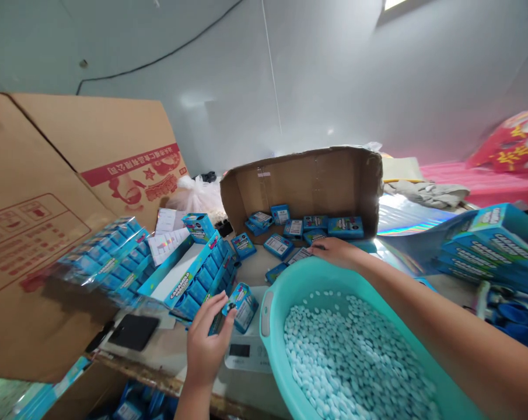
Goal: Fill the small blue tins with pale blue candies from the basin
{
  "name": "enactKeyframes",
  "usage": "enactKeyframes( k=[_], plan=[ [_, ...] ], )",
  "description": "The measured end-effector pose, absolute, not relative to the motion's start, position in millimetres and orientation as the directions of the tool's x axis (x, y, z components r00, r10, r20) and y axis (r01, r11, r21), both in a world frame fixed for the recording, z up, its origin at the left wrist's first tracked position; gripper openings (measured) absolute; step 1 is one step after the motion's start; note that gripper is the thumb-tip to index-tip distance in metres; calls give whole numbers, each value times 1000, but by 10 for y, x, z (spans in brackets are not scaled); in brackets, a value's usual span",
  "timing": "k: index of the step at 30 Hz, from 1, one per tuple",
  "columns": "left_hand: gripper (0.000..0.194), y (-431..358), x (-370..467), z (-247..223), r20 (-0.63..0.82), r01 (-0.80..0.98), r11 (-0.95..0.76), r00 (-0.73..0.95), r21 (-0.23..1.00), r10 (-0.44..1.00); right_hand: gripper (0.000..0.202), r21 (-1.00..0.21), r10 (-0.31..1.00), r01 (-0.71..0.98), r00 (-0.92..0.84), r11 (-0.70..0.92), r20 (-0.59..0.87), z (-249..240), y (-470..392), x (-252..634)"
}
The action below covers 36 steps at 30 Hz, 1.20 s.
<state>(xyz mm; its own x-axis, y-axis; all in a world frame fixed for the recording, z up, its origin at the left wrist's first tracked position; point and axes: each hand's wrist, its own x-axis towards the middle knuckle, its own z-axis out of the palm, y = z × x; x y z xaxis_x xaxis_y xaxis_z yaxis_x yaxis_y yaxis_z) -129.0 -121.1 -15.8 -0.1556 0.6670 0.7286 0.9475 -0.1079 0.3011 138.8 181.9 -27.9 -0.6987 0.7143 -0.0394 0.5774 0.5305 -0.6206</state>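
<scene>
My left hand [209, 338] is at a small blue candy box [245, 309], thumb and fingers apart beside its left side; the box stands on a white scale [249, 353] with a small display. My right hand [329, 252] reaches over the far rim of a turquoise basin [278, 364] to the blue boxes behind it; its fingertips are too small to make out. Many pale blue candies [342, 356] fill the basin. Several small blue boxes [278, 246] lie in front of and inside a brown carton [303, 186] turned on its side.
Left of the scale are a display tray [189, 274] of blue boxes, wrapped packs [110, 256], a black phone [135, 332] and a large carton [40, 233]. On the right stand stacked blue packs [495, 245] and dark blue items [517, 318].
</scene>
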Motion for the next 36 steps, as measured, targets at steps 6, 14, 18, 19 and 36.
enactKeyframes(
  k=[6, 14, 18, 19, 36],
  plan=[
    [29, -1260, -1161, -106, 808, 972, -146, -63, 182, 586, 41, -613, 727, 595, -685, 520, -47, -279, 1813, 1395],
    [32, -1217, 74, 70, 362, 757, -372, 191, 538, 912, 40, -600, 727, 605, -684, 524, -54, -301, 1811, 1405],
    [44, -1030, 412, -91, -174, 791, -347, 487, 505, 856, 41, -585, 731, 620, -679, 522, -67, -313, 1810, 1402],
    [43, -996, 425, -138, -248, 805, -341, 501, 485, 829, 42, -582, 732, 623, -678, 522, -70, -316, 1810, 1401],
    [28, -963, 307, -258, -277, 728, -218, 494, 650, 824, 42, -571, 734, 641, -673, 513, -97, -283, 1774, 1389]
  ],
)
